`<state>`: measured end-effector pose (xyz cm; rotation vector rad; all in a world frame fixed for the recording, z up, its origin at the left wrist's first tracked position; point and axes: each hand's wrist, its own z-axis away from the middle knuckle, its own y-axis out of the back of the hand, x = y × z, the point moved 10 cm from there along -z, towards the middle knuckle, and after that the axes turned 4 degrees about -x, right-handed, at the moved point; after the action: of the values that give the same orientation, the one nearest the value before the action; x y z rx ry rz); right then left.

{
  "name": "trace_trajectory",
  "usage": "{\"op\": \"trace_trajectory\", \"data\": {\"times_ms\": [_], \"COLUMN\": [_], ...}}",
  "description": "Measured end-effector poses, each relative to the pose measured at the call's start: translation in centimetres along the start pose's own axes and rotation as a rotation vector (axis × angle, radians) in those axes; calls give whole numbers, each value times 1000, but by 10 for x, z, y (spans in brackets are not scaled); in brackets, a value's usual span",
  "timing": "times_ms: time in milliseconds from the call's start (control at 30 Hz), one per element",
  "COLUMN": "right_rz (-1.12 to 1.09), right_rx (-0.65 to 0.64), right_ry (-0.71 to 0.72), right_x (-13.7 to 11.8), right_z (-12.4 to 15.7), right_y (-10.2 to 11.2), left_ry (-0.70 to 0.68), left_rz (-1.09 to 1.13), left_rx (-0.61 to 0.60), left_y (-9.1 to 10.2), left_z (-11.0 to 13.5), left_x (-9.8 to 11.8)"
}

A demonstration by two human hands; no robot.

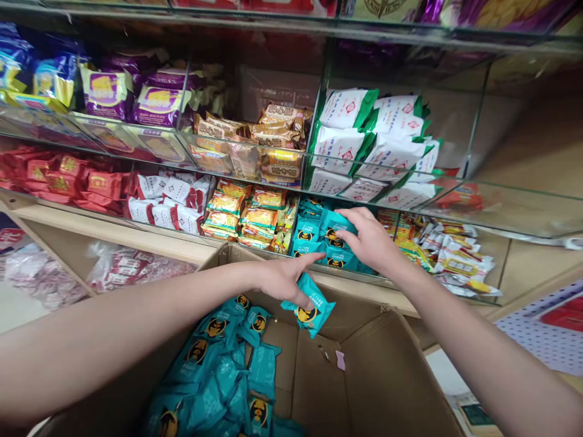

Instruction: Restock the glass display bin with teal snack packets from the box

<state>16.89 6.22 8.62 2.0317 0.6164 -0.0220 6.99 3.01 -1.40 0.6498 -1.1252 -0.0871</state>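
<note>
Over the far side of an open cardboard box (387, 340), my left hand (285, 279) pinches a teal snack packet (314, 309) with a black and yellow round emblem. My right hand (367, 237) reaches into a shelf compartment and has its fingers closed on another teal packet (336, 223). Below and beside it, more teal packets (306, 232) are stacked in rows behind the clear front. Many loose teal packets (214, 364) lie heaped in the left part of the box. A small pink scrap (340, 360) rests on the box bottom.
Yellow packets (262, 212) fill the compartment to the left; mixed packets (460, 255) lie to the right. White and green packets (350, 133) stand on the glass-fronted shelf above, whose edge overhangs my right hand. Plastic-bagged goods (136, 267) lie under the shelves at left.
</note>
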Motion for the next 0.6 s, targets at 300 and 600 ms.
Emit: {"op": "trace_trajectory", "data": {"times_ms": [300, 600], "right_rz": [-122, 323], "right_rx": [16, -46], "right_ry": [-1, -53], "right_x": [-5, 9], "right_z": [-11, -7], "right_y": [-34, -5], "left_ry": [65, 74], "left_rz": [197, 214], "left_rx": [116, 125], "left_y": [15, 15], "left_z": [4, 3], "left_x": [-8, -10]}}
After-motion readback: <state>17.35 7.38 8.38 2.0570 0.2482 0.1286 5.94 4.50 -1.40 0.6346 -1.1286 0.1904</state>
